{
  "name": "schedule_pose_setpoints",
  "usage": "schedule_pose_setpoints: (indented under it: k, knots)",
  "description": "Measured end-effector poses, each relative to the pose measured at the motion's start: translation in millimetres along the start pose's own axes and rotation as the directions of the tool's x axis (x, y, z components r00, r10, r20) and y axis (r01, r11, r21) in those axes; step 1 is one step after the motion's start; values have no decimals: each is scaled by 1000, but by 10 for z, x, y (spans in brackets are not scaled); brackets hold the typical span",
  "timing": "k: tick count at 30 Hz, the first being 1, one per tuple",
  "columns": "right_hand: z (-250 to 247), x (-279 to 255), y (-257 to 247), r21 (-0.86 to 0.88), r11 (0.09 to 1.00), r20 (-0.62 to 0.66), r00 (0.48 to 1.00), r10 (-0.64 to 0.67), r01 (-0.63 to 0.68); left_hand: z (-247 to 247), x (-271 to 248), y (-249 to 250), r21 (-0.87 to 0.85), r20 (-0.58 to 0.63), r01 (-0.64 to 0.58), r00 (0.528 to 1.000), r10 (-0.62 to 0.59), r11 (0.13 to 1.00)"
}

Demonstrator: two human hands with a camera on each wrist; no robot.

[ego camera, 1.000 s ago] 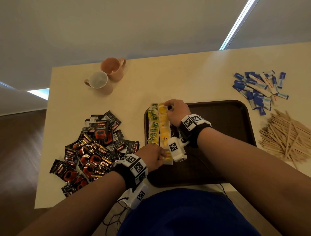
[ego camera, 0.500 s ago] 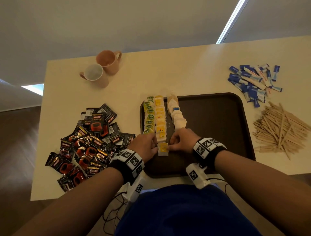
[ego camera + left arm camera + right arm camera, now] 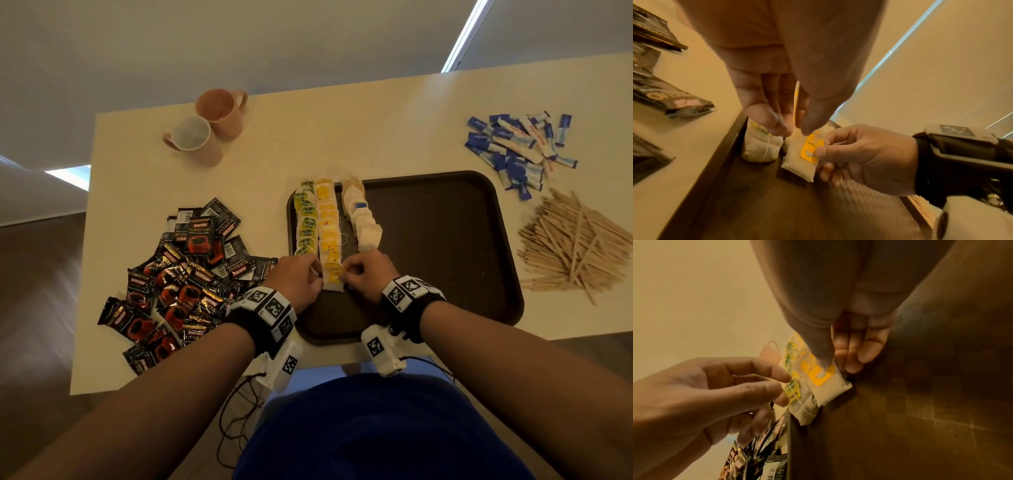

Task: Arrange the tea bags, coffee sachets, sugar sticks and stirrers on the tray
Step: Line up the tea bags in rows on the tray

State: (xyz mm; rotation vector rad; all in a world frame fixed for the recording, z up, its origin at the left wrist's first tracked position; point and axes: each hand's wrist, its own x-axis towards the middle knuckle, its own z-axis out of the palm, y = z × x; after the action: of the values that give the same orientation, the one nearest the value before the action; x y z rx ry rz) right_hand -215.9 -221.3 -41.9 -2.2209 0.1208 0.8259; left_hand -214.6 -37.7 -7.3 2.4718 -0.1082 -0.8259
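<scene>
Head view: both hands meet over the near end of the yellow tea-bag row on the tray

Coffee sachets (image 3: 178, 274) are heaped on the table left of the tray (image 3: 445, 246), with two mugs (image 3: 209, 126) beyond them; on the tray's left part lie three rows of tea bags: green-tagged (image 3: 305, 219), yellow-tagged (image 3: 327, 219) and plain white (image 3: 363, 219). Left hand (image 3: 301, 279) has thumb and fingertips closed together on something thin and yellowish that the left wrist view cuts off. Right hand (image 3: 364, 272) pinches the nearest yellow-tagged bag (image 3: 333, 274), resting on the tray; its thumb lies on the tag, plain only in the wrist views. Sugar sticks (image 3: 517, 147) and stirrers (image 3: 575, 246) sit on the table to the right, partly cropped
</scene>
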Motion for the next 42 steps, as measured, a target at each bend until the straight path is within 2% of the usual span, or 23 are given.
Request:
schedule_pose_setpoints:
  k: [3,9,18,22,25,28,34,42]
  knots:
    - [21,-33,-15,32,999,-25,1000,0,1,15,-46,-24,8,15,-13,1000,13,1000]
    - [57,-56,18,189,977,-44,993,112,-102,44,-88,-45,17,43,-11,999,10,1000]
    - [-17,-122,17,137,988,-73,994,82,-71,27,-124,-11,36,81,-23,997,20,999]
    - [-219,-144,88,32,997,-131,989,68,-64,8,-125,41,18,116,-35,993,32,999]
    - [-440,-90,116,-8,998,-216,975,59,-62,-52,-116,121,-21,89,-57,994,59,998]
    - [-647,65,100,-110,992,-234,972,30,-57,-148,-73,225,-72,19,-88,996,90,994]
    - [-775,442,-69,-335,938,-85,994,64,-89,-258,62,328,-122,-95,-79,993,68,989]
    - [-779,619,-158,-228,965,-91,989,113,-131,-165,112,268,-154,-114,-31,993,13,988]
